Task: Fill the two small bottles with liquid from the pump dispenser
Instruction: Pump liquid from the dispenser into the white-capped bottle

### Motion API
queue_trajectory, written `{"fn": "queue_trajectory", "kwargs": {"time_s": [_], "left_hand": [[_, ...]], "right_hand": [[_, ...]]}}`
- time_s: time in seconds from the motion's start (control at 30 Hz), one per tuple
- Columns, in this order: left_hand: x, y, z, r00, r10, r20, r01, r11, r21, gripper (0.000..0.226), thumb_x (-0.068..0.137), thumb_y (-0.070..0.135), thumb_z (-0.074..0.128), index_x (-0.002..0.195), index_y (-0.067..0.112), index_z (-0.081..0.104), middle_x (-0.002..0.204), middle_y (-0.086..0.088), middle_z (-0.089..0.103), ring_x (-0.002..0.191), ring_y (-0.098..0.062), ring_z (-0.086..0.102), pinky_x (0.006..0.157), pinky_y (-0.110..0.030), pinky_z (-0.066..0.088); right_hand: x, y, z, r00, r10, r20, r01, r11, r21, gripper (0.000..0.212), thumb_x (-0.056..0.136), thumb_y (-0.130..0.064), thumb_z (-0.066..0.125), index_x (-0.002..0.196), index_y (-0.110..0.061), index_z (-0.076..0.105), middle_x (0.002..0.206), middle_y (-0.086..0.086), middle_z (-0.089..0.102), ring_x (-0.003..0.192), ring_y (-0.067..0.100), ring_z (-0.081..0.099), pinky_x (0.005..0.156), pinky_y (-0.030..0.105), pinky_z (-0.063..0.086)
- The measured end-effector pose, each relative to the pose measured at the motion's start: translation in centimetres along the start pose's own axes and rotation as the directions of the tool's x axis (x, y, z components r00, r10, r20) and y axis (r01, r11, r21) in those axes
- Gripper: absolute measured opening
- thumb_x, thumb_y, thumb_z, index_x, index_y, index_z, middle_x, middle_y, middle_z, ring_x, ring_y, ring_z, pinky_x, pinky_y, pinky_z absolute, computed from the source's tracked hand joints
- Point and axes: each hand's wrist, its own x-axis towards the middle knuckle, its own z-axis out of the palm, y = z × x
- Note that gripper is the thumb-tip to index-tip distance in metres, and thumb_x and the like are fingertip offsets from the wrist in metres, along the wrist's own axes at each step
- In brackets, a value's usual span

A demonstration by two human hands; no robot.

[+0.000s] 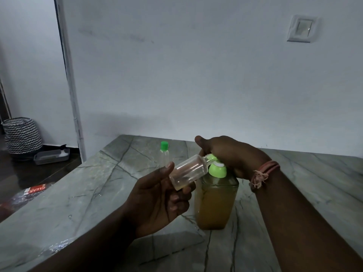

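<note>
Lying tilted between left-hand fingers (177,197), small bottle (187,171) meets pump spout (211,158).

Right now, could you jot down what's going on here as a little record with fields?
Left hand: holds uncapped clear small plastic bottle, tilted, neck at the green nozzle
Right hand: rests on green pump head
Dispenser: clear pump bottle of amber liquid, upright
Second small bottle: green-capped clear bottle, standing behind
Surface: grey veined marble table

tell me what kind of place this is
Probably a room in a home: a marble-look table against a plain white wall with a light switch, and a zigzag-patterned basket on the dark floor.
</note>
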Motion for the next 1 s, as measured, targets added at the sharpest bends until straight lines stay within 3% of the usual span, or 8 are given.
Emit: {"fn": "queue_trajectory", "kwargs": {"time_s": [0.17,0.27,0.37,0.43,0.53,0.73,0.9,1.0], "left_hand": [[0.1,-0.2,0.0,1.000,0.003,0.023,-0.004,1.000,0.031,0.060,0.098,0.036,0.061,0.147,0.003,0.048,0.094,-0.013,0.056,0.070,-0.013,0.049,0.062,-0.024,0.046],[0.1,-0.1,-0.2,0.999,0.007,0.048,-0.008,1.000,0.023,0.061,0.100,0.038,0.059,0.149,0.005,0.046,0.096,-0.015,0.056,0.070,-0.014,0.051,0.065,-0.025,0.048],[0.1,0.0,-0.4,0.999,-0.002,0.053,0.000,0.999,0.042,0.060,0.099,0.038,0.061,0.149,0.008,0.047,0.098,-0.015,0.057,0.073,-0.014,0.052,0.068,-0.025,0.051],[0.0,0.0,-0.6,0.998,-0.015,0.059,0.013,0.999,0.040,0.057,0.098,0.038,0.062,0.146,0.009,0.051,0.100,-0.015,0.059,0.075,-0.014,0.053,0.071,-0.025,0.051],[0.0,-0.1,-0.6,0.999,-0.020,0.038,0.020,1.000,0.018,0.057,0.094,0.035,0.068,0.143,0.007,0.055,0.100,-0.015,0.058,0.073,-0.014,0.054,0.069,-0.025,0.052],[-0.1,0.1,-0.5,1.000,0.007,-0.009,-0.007,1.000,0.004,0.059,0.089,0.031,0.075,0.138,0.002,0.059,0.095,-0.017,0.059,0.069,-0.016,0.057,0.065,-0.027,0.055],[0.0,0.2,-0.4,0.999,0.023,-0.024,-0.022,0.999,0.036,0.061,0.088,0.035,0.076,0.138,0.005,0.059,0.095,-0.015,0.060,0.071,-0.014,0.058,0.065,-0.026,0.056],[0.0,0.2,-0.3,1.000,0.030,-0.007,-0.030,0.996,0.082,0.060,0.091,0.038,0.072,0.140,0.007,0.058,0.095,-0.012,0.060,0.072,-0.012,0.057,0.068,-0.024,0.056]], "right_hand": [[-0.4,0.3,-0.2,0.989,0.060,0.135,-0.082,0.983,0.164,0.054,0.088,-0.062,0.052,0.100,-0.010,0.063,0.089,0.006,0.068,0.072,0.020,0.065,0.062,0.030,0.051],[0.2,-0.2,-0.1,0.998,-0.017,0.061,0.023,0.995,-0.098,0.037,0.100,-0.040,0.047,0.086,-0.009,0.059,0.101,0.013,0.060,0.090,0.026,0.056,0.089,0.044,0.048],[0.6,-0.9,0.1,0.999,-0.030,-0.027,0.020,0.949,-0.314,0.044,0.105,-0.033,0.033,0.106,0.001,0.060,0.103,0.014,0.053,0.094,0.026,0.050,0.096,0.042,0.043],[0.6,-0.5,-0.1,1.000,-0.020,0.018,0.024,0.975,-0.223,0.050,0.103,-0.040,0.038,0.113,0.002,0.062,0.102,0.013,0.057,0.096,0.032,0.057,0.091,0.043,0.048],[0.1,0.4,-0.5,0.991,0.070,0.117,-0.085,0.989,0.124,0.056,0.091,-0.060,0.051,0.101,-0.007,0.064,0.089,0.009,0.063,0.073,0.023,0.060,0.064,0.032,0.048],[0.3,0.2,-1.7,0.957,0.197,0.214,-0.268,0.883,0.386,0.078,0.089,-0.069,0.039,0.099,0.002,0.070,0.097,0.024,0.063,0.080,0.033,0.054,0.080,0.044,0.040],[-0.1,-0.2,-1.3,0.951,0.307,-0.039,-0.303,0.949,0.092,0.075,0.083,-0.079,0.035,0.107,-0.012,0.061,0.084,0.013,0.059,0.065,0.027,0.055,0.062,0.034,0.049],[-0.5,-0.8,-0.8,0.958,0.272,-0.095,-0.275,0.961,-0.015,0.068,0.087,-0.075,0.034,0.112,-0.016,0.056,0.076,0.011,0.058,0.066,0.027,0.053,0.081,0.042,0.051]]}}
